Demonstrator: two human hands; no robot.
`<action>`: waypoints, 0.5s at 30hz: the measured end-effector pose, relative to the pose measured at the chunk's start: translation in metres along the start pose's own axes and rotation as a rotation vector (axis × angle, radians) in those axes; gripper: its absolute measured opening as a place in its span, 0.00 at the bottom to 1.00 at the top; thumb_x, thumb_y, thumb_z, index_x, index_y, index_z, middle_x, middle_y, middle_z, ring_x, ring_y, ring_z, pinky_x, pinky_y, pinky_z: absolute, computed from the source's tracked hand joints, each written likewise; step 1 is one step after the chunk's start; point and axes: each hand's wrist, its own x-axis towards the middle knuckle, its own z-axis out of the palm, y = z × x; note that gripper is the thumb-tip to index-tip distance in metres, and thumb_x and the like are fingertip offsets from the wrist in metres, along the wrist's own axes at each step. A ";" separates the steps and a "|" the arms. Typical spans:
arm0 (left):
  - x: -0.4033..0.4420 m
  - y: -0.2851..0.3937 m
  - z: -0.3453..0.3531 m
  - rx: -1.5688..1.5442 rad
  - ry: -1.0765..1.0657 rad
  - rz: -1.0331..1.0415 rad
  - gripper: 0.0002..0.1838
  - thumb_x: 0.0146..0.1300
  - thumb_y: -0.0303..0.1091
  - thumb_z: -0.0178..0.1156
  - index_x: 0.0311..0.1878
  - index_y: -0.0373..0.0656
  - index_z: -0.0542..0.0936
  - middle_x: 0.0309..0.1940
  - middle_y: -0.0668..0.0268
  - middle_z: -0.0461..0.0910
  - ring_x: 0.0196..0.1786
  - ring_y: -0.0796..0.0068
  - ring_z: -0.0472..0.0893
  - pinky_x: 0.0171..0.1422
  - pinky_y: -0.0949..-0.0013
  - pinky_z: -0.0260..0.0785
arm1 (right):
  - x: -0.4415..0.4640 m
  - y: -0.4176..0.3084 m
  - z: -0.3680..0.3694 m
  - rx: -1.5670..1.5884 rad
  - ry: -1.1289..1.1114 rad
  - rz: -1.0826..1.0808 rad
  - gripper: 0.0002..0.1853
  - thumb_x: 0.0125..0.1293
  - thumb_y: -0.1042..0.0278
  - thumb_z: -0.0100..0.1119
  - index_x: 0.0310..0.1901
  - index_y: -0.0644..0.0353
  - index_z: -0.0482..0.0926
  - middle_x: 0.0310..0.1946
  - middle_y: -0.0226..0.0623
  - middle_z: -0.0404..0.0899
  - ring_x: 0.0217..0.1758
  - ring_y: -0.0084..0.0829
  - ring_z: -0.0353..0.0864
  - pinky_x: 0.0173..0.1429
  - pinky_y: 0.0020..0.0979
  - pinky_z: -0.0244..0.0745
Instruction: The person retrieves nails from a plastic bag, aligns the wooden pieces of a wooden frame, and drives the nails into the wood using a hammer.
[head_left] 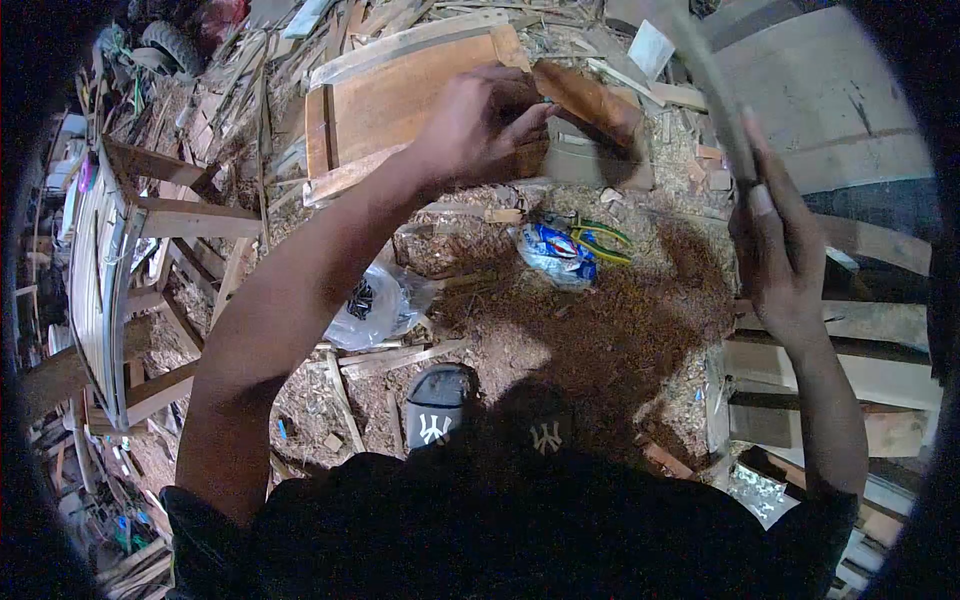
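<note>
My left hand [485, 120] is raised over an orange-brown wooden panel [390, 105] with paler edge strips. Its fingers are curled in a pinch, and whatever sits between them is too small to name. Over on the right, my right hand [780, 245] grips a long wooden strip [712, 85], which is blurred and rises to the top edge of the view. Below my left hand, pliers with yellow-green handles [600, 240] lie beside a blue and white packet [560, 255]. A clear plastic bag [375, 310] with dark small pieces rests on the ground under my left forearm.
A wooden frame with a light panel [105, 270] stands at the left. Boards and slats [830, 340] are stacked along the right, below a large grey sheet [810, 100]. Sawdust and wood scraps cover the ground around my sandals [437, 410].
</note>
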 end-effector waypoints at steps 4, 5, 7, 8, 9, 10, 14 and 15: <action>0.000 0.001 -0.002 -0.003 0.003 0.043 0.08 0.68 0.30 0.66 0.37 0.34 0.84 0.35 0.52 0.84 0.40 0.54 0.82 0.49 0.59 0.75 | 0.002 0.017 0.008 -0.320 -0.296 -0.183 0.24 0.83 0.68 0.43 0.76 0.58 0.66 0.73 0.44 0.72 0.78 0.40 0.67 0.81 0.40 0.57; 0.000 0.003 -0.003 0.041 -0.011 0.040 0.08 0.68 0.31 0.66 0.38 0.35 0.85 0.35 0.53 0.84 0.40 0.54 0.82 0.49 0.59 0.75 | 0.002 0.015 0.004 -0.320 -0.295 -0.184 0.24 0.83 0.68 0.43 0.76 0.58 0.66 0.73 0.44 0.72 0.78 0.40 0.67 0.81 0.40 0.57; 0.002 0.001 0.001 -0.015 0.020 0.021 0.08 0.67 0.31 0.67 0.37 0.34 0.84 0.34 0.53 0.84 0.40 0.54 0.82 0.49 0.59 0.75 | 0.003 0.016 -0.001 -0.333 -0.296 -0.167 0.23 0.83 0.68 0.42 0.76 0.60 0.66 0.73 0.46 0.71 0.80 0.42 0.64 0.82 0.40 0.54; 0.000 0.000 0.003 -0.076 0.049 0.001 0.09 0.67 0.32 0.67 0.36 0.34 0.84 0.34 0.53 0.84 0.40 0.54 0.82 0.49 0.58 0.75 | 0.003 0.012 0.000 -0.330 -0.302 -0.164 0.23 0.83 0.68 0.42 0.76 0.60 0.66 0.73 0.46 0.71 0.80 0.42 0.64 0.82 0.40 0.54; -0.001 -0.001 0.003 -0.078 0.048 -0.003 0.09 0.67 0.32 0.67 0.36 0.34 0.84 0.34 0.53 0.84 0.40 0.54 0.82 0.49 0.58 0.75 | 0.002 0.007 0.000 -0.223 -0.160 -0.152 0.23 0.82 0.70 0.42 0.75 0.60 0.66 0.73 0.46 0.71 0.80 0.43 0.65 0.82 0.40 0.54; 0.000 -0.002 0.003 -0.037 0.023 -0.021 0.09 0.67 0.32 0.67 0.37 0.35 0.84 0.35 0.53 0.84 0.41 0.54 0.82 0.49 0.58 0.75 | 0.003 0.004 0.000 -0.118 -0.015 -0.143 0.23 0.82 0.71 0.42 0.75 0.60 0.67 0.74 0.47 0.71 0.79 0.43 0.65 0.82 0.40 0.54; 0.003 -0.006 0.000 0.020 0.038 0.121 0.08 0.68 0.33 0.67 0.40 0.37 0.85 0.36 0.52 0.85 0.42 0.56 0.84 0.50 0.58 0.76 | 0.002 0.041 -0.002 -0.358 -0.257 -0.238 0.25 0.79 0.75 0.45 0.76 0.58 0.66 0.73 0.50 0.70 0.80 0.43 0.64 0.83 0.44 0.52; 0.004 -0.006 -0.002 0.022 0.038 0.124 0.08 0.68 0.33 0.67 0.40 0.37 0.85 0.36 0.52 0.85 0.42 0.56 0.84 0.50 0.58 0.76 | 0.003 0.022 0.010 -0.221 -0.317 -0.111 0.27 0.80 0.74 0.47 0.78 0.50 0.64 0.73 0.53 0.69 0.80 0.50 0.63 0.84 0.45 0.49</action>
